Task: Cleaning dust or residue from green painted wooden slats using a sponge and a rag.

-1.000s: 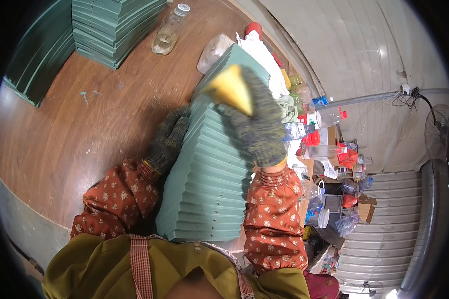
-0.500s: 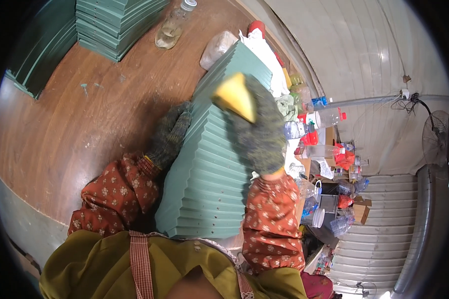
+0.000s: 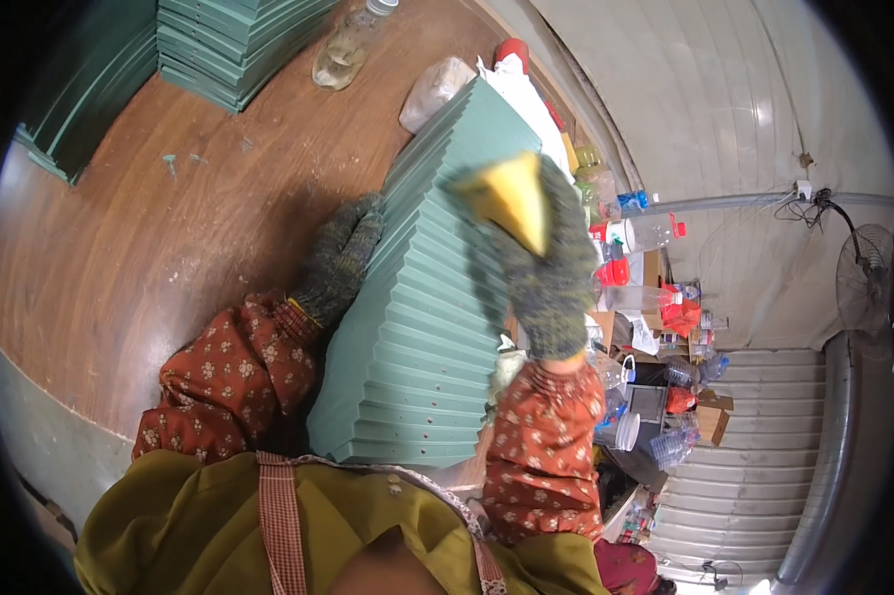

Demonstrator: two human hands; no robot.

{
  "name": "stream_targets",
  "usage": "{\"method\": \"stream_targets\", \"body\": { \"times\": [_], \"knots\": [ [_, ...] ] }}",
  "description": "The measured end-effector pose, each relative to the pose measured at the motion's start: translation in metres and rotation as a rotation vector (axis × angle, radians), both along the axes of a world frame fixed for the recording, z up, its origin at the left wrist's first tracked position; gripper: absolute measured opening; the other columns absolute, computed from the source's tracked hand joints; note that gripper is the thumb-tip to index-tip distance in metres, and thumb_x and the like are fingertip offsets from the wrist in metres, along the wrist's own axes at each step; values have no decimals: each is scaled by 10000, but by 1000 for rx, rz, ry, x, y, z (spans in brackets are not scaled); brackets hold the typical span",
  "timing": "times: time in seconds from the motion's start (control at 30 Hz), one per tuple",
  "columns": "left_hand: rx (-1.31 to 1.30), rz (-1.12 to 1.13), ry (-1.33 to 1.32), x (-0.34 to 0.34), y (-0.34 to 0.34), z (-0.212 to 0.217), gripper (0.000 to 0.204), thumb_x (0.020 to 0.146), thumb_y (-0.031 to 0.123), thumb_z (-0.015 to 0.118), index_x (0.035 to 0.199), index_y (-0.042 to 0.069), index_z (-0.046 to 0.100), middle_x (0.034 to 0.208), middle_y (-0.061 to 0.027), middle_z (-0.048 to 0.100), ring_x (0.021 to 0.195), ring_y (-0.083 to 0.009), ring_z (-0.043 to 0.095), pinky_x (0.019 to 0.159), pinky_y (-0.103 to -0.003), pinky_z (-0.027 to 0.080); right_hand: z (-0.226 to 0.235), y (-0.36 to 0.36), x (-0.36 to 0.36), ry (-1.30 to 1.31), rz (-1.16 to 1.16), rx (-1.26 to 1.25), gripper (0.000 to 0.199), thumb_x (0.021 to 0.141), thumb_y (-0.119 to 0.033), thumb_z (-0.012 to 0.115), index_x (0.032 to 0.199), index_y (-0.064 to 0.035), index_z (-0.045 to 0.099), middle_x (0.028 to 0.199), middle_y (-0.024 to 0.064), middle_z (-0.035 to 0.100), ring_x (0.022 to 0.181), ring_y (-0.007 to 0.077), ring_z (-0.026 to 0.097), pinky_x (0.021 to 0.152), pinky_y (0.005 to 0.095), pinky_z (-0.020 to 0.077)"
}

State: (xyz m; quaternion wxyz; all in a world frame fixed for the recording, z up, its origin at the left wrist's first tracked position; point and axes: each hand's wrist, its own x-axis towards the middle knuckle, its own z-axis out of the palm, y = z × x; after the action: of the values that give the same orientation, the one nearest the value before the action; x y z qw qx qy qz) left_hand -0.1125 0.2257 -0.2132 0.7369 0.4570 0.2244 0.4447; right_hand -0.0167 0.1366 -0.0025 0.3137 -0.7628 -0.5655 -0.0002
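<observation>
A long row of stacked green panels (image 3: 417, 327) with stepped, ridged edges lies in front of me on the wooden table. Along its left side rests my left hand (image 3: 340, 253) in a dark knitted glove, its fingers stretched out together against the panels and holding nothing. My right hand (image 3: 551, 263), in the same kind of glove, is above the right side of the row. It is closed on a yellow wedge-shaped pad (image 3: 516, 203), blurred by motion. Whether the pad touches the panels I cannot tell.
More green panels (image 3: 238, 50) stand stacked at the far left of the brown table (image 3: 209, 218). A glass jar with a lid (image 3: 340, 61) and a plastic-wrapped bundle (image 3: 435, 91) sit at the back. Plastic bottles (image 3: 650, 233) and boxes crowd the right, near a fan (image 3: 863, 278).
My right hand has moved a little to the right with the yellow pad, which has turned slightly. My left hand stays against the panels.
</observation>
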Motion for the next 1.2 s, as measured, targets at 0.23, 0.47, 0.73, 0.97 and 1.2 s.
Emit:
{"method": "stream_targets", "body": {
  "times": [0.23,0.47,0.73,0.97,1.2],
  "knots": [
    [104,-8,112,-1,0,10,291,987,150,514,1217,-18,579,1161,-153,631,1075,-249,588,958,-338,455,-8,-49,51,-523,-81,-210,558,741,-138,797,1252,-111,575,1123,138,664,1016,275,659,890,373,544],
    [-6,44,6,-17,2,6,304,987,153,517,1237,-12,569,1179,-146,624,1092,-236,581,971,-337,453,8,-46,20,-377,-104,-55,619,785,-36,741,1352,-48,490,1265,165,600,1121,274,613,954,378,510],
    [262,44,178,1,0,2,306,985,158,513,1240,1,569,1201,-154,612,1115,-249,574,969,-355,451,-6,-7,7,-493,28,-190,596,746,-59,728,1311,-86,542,1216,159,617,1075,329,624,937,404,515],
    [497,237,114,6,-7,-4,291,987,158,511,1222,-2,572,1165,-151,620,1094,-249,582,949,-357,458,10,-47,45,-484,-41,-118,605,719,21,769,1280,-72,561,1254,130,618,1143,274,607,958,363,521],
    [660,264,218,11,-5,-15,290,990,169,511,1221,5,574,1134,-139,633,1062,-233,589,934,-353,462,-11,46,7,-346,380,9,435,772,-60,679,1199,-98,602,1167,163,636,1096,351,609,943,393,503]
  ]
}}
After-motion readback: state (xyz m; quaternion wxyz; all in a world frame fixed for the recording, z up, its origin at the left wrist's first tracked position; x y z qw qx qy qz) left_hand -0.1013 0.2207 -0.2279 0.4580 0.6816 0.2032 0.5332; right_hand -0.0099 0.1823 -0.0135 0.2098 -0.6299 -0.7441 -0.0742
